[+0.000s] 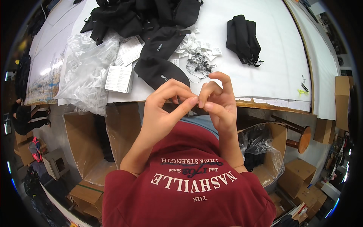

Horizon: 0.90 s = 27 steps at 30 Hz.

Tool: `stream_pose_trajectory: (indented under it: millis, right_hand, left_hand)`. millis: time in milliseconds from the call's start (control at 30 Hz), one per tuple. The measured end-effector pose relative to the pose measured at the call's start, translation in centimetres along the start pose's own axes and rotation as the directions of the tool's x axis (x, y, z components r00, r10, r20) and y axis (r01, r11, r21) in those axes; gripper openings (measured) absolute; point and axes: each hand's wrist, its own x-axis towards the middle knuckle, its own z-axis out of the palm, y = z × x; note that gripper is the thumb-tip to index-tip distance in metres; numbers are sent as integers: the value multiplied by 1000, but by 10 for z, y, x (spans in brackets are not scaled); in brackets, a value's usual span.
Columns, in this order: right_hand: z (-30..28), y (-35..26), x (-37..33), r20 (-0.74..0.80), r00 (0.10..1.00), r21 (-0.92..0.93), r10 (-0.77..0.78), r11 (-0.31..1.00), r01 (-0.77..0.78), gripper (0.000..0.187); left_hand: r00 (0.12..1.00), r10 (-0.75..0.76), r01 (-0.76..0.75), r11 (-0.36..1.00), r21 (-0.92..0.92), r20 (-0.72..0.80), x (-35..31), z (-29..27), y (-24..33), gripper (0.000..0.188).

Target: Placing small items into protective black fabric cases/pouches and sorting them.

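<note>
My left hand (pixel 163 108) and my right hand (pixel 222 102) meet just over the table's near edge. Thumb and forefinger of the left are pinched together, touching the bent fingertips of the right. Whatever lies between them is too small or hidden to name. Right by the left hand, a black fabric pouch (pixel 160 72) lies with its end behind my knuckles. Beyond the right hand is a tangle of thin black cords (pixel 199 65), with small white tags (pixel 206 46) scattered around it. A stack of printed white cards (pixel 118 79) sits left of the pouch.
Black pouches are heaped (pixel 121 20) at the far side of the white table (pixel 278 85). Clear plastic bags (pixel 81 72) hang over its front edge. One stack of black pouches (pixel 243 39) lies at right, near a small cutter (pixel 304 87). Cardboard boxes (pixel 85 140) and a wooden stool (pixel 304 139) stand below.
</note>
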Motion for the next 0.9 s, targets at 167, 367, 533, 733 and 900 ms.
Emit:
stream_pose_trajectory:
  millis: [167, 367, 533, 733, 900]
  right_hand:
    - [0, 34, 9, -22, 999, -672, -40, 741, 15, 30]
    - [7, 88, 1, 128, 981, -991, 143, 57, 121, 79]
    - [-12, 100, 13, 144, 989, -990, 19, -4, 144, 72]
    - [-26, 65, 18, 54, 998, -855, -31, 514, 62, 44]
    - [-27, 37, 9, 56, 996, -791, 72, 612, 0, 32]
  left_hand:
    - [964, -262, 265, 941, 209, -40, -16, -16, -31, 10]
    - [914, -349, 402, 726, 557, -205, -55, -38, -103, 21]
    - [955, -189, 269, 880, 393, -231, -42, -35, -116, 36]
    - [986, 167, -83, 537, 839, -10, -18, -36, -96, 45]
    - [897, 381, -366, 358, 859, 224, 0, -52, -83, 34]
